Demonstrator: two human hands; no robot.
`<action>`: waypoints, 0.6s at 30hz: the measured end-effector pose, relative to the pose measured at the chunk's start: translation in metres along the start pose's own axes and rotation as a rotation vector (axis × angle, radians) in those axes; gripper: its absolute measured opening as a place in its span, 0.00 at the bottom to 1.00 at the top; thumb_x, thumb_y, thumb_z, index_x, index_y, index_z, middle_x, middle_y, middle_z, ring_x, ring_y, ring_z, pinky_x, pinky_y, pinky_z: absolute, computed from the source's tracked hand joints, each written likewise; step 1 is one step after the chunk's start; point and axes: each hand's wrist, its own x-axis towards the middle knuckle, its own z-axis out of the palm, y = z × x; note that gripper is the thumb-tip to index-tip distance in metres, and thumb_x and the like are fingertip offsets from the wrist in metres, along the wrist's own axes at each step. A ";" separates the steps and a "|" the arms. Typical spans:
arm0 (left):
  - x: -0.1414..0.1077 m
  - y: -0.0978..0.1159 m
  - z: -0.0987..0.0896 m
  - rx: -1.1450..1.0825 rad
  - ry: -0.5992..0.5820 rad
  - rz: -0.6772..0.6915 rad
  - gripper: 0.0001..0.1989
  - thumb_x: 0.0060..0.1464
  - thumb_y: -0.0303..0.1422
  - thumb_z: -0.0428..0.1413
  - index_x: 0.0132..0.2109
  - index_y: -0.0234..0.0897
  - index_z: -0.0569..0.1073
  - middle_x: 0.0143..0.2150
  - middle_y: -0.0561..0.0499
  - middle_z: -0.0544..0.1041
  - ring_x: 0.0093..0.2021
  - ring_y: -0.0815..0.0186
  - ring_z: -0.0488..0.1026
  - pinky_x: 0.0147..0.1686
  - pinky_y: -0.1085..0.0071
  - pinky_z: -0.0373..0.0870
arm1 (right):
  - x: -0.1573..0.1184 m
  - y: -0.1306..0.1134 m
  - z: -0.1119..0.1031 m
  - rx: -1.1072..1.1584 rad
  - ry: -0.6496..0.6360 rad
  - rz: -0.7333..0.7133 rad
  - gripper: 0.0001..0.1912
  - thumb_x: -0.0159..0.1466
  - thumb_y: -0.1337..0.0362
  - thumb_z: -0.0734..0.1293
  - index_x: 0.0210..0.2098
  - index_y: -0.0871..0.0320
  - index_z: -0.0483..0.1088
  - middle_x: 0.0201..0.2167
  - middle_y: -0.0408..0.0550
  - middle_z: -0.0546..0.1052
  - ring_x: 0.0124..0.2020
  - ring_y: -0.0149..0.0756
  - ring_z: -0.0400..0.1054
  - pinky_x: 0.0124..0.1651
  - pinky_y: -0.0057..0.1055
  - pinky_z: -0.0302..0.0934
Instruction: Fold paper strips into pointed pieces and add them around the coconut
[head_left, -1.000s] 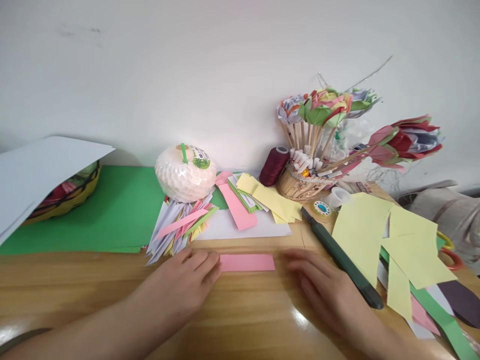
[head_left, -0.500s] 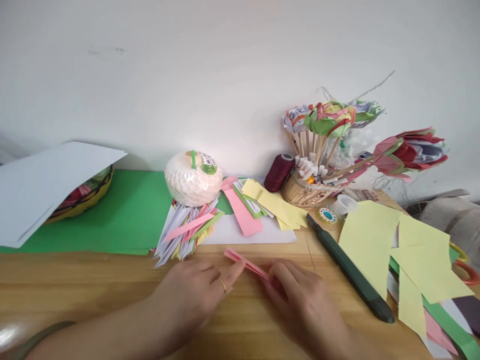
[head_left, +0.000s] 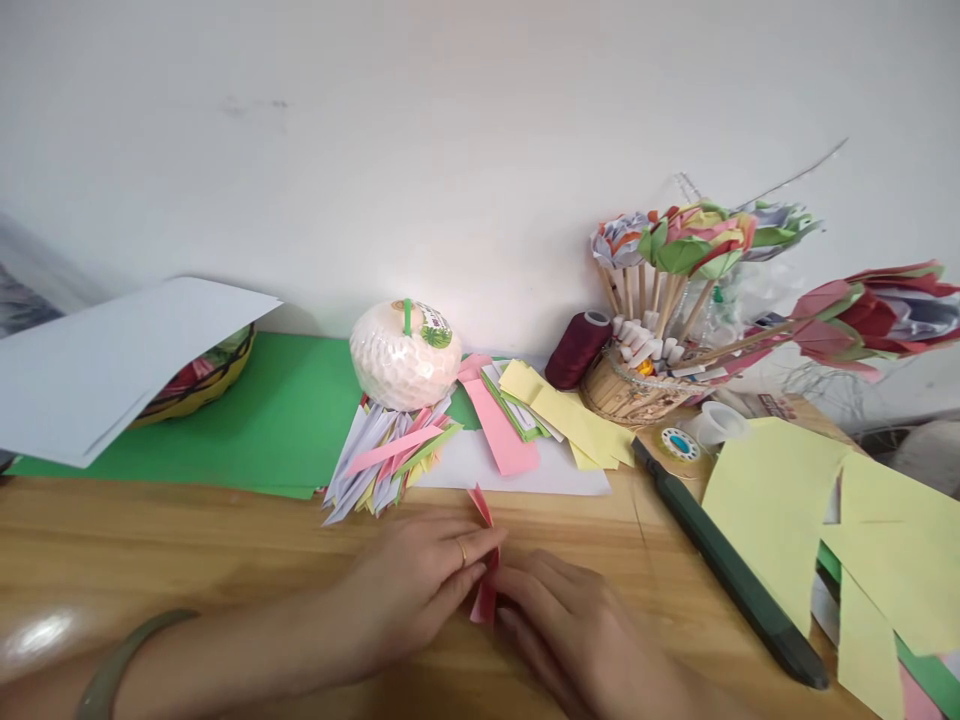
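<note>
A folded pink paper strip (head_left: pixel 484 600) stands nearly upright in the view, between my two hands above the wooden table. My left hand (head_left: pixel 420 575), with a ring on one finger, has its fingertips closed on the strip's middle. From the right, my right hand (head_left: pixel 574 620) pinches the strip's lower part with thumb and fingers. Behind my left hand lies a pile of narrow folded strips (head_left: pixel 386 455) in white, pink, green and yellow. Flat pink paper (head_left: pixel 506 430) and yellow pieces (head_left: pixel 574 420) rest farther back.
A wrapped white coconut (head_left: pixel 405 360) sits behind the pile. A dark green cutter (head_left: pixel 727 560), yellow sheets (head_left: pixel 772 510), a maroon thread spool (head_left: pixel 577 350) and a basket of paper flowers (head_left: pixel 622 390) occupy the right. Green sheets (head_left: pixel 277 420) and white sheets (head_left: pixel 135 360) lie left.
The pink strip has turned from slanting to nearly upright in the view. My left hand has gone from a fingertip touch to gripping it. The view has shifted slightly left.
</note>
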 end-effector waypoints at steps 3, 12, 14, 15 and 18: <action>0.001 0.004 -0.001 0.007 0.020 0.064 0.16 0.65 0.27 0.42 0.51 0.35 0.71 0.43 0.50 0.78 0.41 0.68 0.74 0.43 0.73 0.70 | -0.004 0.007 0.000 -0.150 0.009 -0.141 0.10 0.68 0.73 0.54 0.39 0.60 0.66 0.34 0.49 0.74 0.35 0.34 0.67 0.39 0.28 0.62; 0.009 0.009 0.006 0.353 0.043 0.236 0.14 0.64 0.27 0.43 0.41 0.35 0.74 0.31 0.51 0.73 0.30 0.67 0.68 0.29 0.72 0.65 | -0.017 0.016 -0.002 -0.670 0.227 -0.259 0.19 0.67 0.75 0.50 0.38 0.62 0.71 0.29 0.50 0.76 0.29 0.36 0.65 0.32 0.33 0.55; 0.009 0.007 0.006 0.405 0.061 0.287 0.14 0.65 0.27 0.43 0.47 0.34 0.72 0.36 0.50 0.75 0.33 0.66 0.69 0.32 0.70 0.68 | -0.015 0.019 -0.003 -0.685 0.228 -0.230 0.20 0.68 0.75 0.49 0.37 0.63 0.72 0.30 0.51 0.76 0.31 0.36 0.66 0.34 0.33 0.56; 0.009 0.006 0.006 0.429 0.068 0.322 0.14 0.65 0.26 0.42 0.48 0.34 0.72 0.38 0.49 0.76 0.35 0.66 0.70 0.33 0.70 0.69 | -0.013 0.021 -0.003 -0.668 0.214 -0.227 0.20 0.68 0.75 0.49 0.35 0.63 0.72 0.30 0.51 0.76 0.32 0.37 0.67 0.35 0.33 0.57; 0.008 0.004 0.002 0.474 0.040 0.435 0.14 0.64 0.24 0.43 0.49 0.32 0.72 0.44 0.49 0.76 0.38 0.66 0.71 0.38 0.69 0.70 | -0.008 0.025 -0.006 -0.559 0.142 -0.200 0.22 0.70 0.73 0.48 0.34 0.63 0.72 0.31 0.51 0.76 0.35 0.37 0.67 0.36 0.32 0.59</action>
